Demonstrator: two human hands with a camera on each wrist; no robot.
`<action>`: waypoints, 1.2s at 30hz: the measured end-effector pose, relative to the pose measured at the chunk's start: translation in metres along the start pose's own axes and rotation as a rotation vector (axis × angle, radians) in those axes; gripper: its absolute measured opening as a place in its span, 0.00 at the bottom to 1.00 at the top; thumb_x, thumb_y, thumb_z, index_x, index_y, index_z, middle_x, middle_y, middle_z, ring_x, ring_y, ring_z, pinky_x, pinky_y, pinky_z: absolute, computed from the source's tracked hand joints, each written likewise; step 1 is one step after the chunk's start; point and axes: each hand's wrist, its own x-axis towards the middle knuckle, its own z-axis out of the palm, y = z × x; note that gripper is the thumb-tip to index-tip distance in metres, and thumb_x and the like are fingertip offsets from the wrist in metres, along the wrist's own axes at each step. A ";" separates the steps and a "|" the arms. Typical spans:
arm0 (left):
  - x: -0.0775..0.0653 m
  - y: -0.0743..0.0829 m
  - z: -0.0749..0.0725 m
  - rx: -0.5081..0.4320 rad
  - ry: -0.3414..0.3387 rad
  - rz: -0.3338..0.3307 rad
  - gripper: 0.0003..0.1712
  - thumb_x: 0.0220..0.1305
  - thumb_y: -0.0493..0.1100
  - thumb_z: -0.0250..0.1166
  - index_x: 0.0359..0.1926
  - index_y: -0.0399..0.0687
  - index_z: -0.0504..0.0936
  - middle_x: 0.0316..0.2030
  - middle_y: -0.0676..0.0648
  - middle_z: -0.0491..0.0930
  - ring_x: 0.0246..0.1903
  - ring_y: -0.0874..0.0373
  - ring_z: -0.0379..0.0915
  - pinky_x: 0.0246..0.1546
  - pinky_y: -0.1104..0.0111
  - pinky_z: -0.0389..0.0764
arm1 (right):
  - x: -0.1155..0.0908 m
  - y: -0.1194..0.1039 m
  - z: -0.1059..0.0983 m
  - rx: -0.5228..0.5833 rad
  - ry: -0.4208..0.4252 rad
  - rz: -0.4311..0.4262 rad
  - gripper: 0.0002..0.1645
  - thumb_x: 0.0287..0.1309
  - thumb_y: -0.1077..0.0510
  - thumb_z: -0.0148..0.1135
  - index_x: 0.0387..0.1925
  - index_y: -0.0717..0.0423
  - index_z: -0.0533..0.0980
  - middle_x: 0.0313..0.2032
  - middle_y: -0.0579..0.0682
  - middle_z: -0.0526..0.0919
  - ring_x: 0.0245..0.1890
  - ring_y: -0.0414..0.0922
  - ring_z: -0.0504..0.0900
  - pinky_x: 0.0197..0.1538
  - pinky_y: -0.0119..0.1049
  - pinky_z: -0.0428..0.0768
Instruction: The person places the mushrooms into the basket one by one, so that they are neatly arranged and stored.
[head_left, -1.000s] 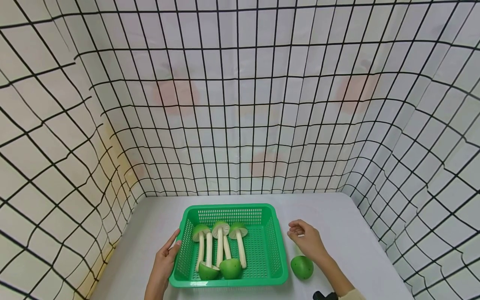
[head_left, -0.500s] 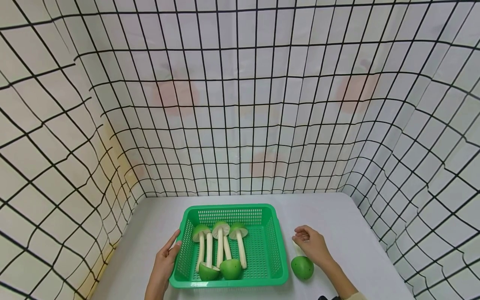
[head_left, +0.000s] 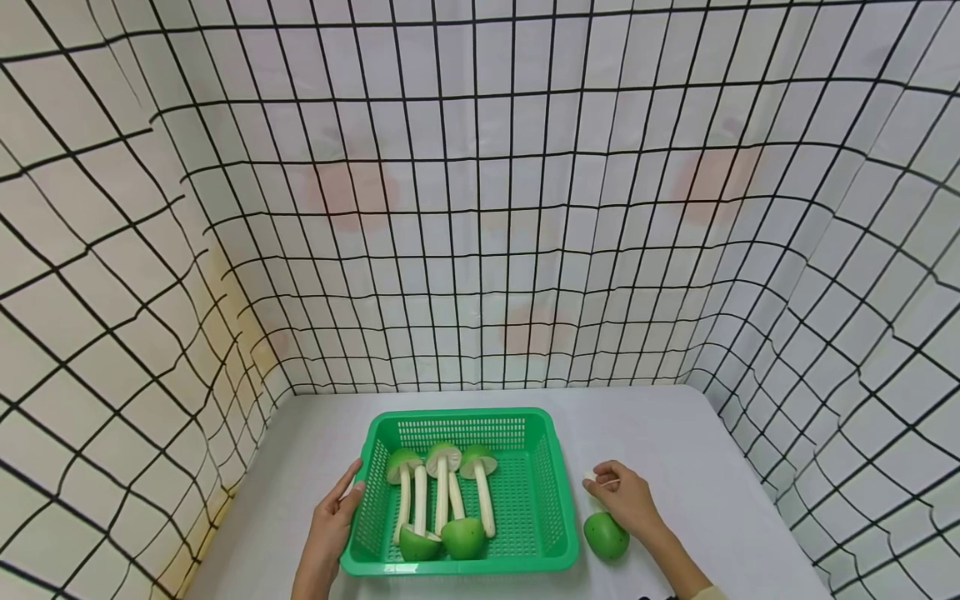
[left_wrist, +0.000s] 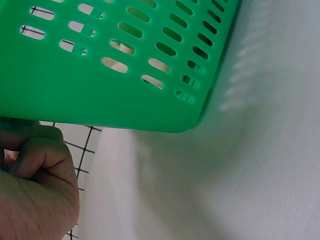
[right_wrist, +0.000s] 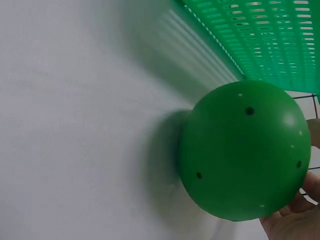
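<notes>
My left hand [head_left: 328, 517] grips the left rim of a green perforated plastic basket [head_left: 528, 568], thumb at the rim. In the left wrist view its slotted wall [left_wrist: 125, 102] sits above that hand, whose bent fingers are partly cropped. Several mushrooms with green caps and long pale stems lie inside, among them one with its cap toward me [head_left: 462, 538]. Outside, right of the basket, another mushroom [head_left: 607, 537] lies on the white surface. My right hand [head_left: 628, 503] pinches its stem near the far end. Its spotted round cap [right_wrist: 245, 150] hides much of that hand in the right wrist view.
The white tabletop [head_left: 675, 433] extends around the basket. Black wire grid [head_left: 480, 250] over pale sheeting encloses the back and both sides. A yellowish strip [head_left: 213, 517] runs along the left edge.
My right hand has moved slightly right and toward me, from beside the basket onto the stem of the outside mushroom, and now pinches it. My left hand and the basket stay nearly still.
</notes>
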 end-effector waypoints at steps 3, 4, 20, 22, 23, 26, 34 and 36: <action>0.000 0.000 0.000 0.002 0.001 0.002 0.33 0.79 0.59 0.55 0.79 0.65 0.62 0.73 0.39 0.66 0.66 0.40 0.73 0.57 0.54 0.80 | 0.000 0.002 0.003 0.003 -0.008 -0.013 0.21 0.65 0.50 0.70 0.50 0.61 0.80 0.41 0.50 0.85 0.41 0.44 0.85 0.47 0.41 0.82; 0.000 0.000 0.000 0.001 0.003 0.002 0.32 0.79 0.59 0.55 0.79 0.64 0.63 0.73 0.39 0.67 0.65 0.41 0.74 0.55 0.56 0.80 | -0.001 0.002 0.003 0.004 -0.010 -0.008 0.20 0.65 0.51 0.70 0.51 0.60 0.80 0.42 0.50 0.85 0.42 0.45 0.85 0.48 0.42 0.83; 0.000 0.000 0.000 0.007 0.016 0.011 0.32 0.79 0.58 0.55 0.79 0.64 0.64 0.72 0.39 0.69 0.62 0.47 0.76 0.53 0.60 0.80 | -0.007 0.004 -0.005 -0.097 -0.039 0.079 0.20 0.60 0.58 0.69 0.47 0.70 0.80 0.39 0.56 0.86 0.41 0.51 0.85 0.44 0.48 0.83; 0.000 0.000 0.000 0.005 0.015 0.010 0.32 0.79 0.58 0.55 0.79 0.64 0.64 0.72 0.39 0.69 0.63 0.45 0.76 0.54 0.59 0.81 | -0.007 0.004 -0.007 -0.107 -0.057 0.095 0.17 0.59 0.58 0.68 0.44 0.68 0.81 0.37 0.55 0.87 0.39 0.50 0.85 0.43 0.47 0.83; 0.000 0.000 0.000 0.002 0.014 0.009 0.32 0.79 0.58 0.55 0.79 0.64 0.63 0.72 0.40 0.68 0.63 0.44 0.75 0.55 0.58 0.80 | -0.008 0.004 -0.008 -0.110 -0.064 0.102 0.17 0.59 0.57 0.68 0.43 0.67 0.82 0.37 0.55 0.87 0.39 0.50 0.85 0.43 0.47 0.83; -0.001 0.000 0.000 -0.001 0.007 0.005 0.32 0.79 0.59 0.55 0.79 0.64 0.62 0.74 0.40 0.65 0.68 0.39 0.70 0.61 0.51 0.77 | -0.009 0.005 -0.010 -0.127 -0.087 0.109 0.15 0.59 0.56 0.69 0.41 0.66 0.83 0.35 0.53 0.87 0.37 0.49 0.84 0.41 0.46 0.82; 0.000 0.000 0.000 -0.001 -0.003 -0.005 0.35 0.78 0.61 0.55 0.80 0.65 0.61 0.77 0.41 0.59 0.72 0.36 0.64 0.64 0.46 0.74 | -0.011 0.006 -0.014 -0.100 -0.078 0.095 0.14 0.58 0.57 0.69 0.41 0.65 0.84 0.33 0.50 0.86 0.34 0.45 0.82 0.38 0.40 0.80; 0.000 0.000 0.000 0.006 0.001 -0.001 0.34 0.78 0.61 0.55 0.80 0.65 0.61 0.77 0.41 0.60 0.71 0.37 0.66 0.63 0.49 0.76 | -0.011 0.006 -0.015 -0.084 -0.073 0.092 0.14 0.59 0.57 0.69 0.42 0.65 0.84 0.33 0.50 0.86 0.34 0.45 0.82 0.37 0.39 0.80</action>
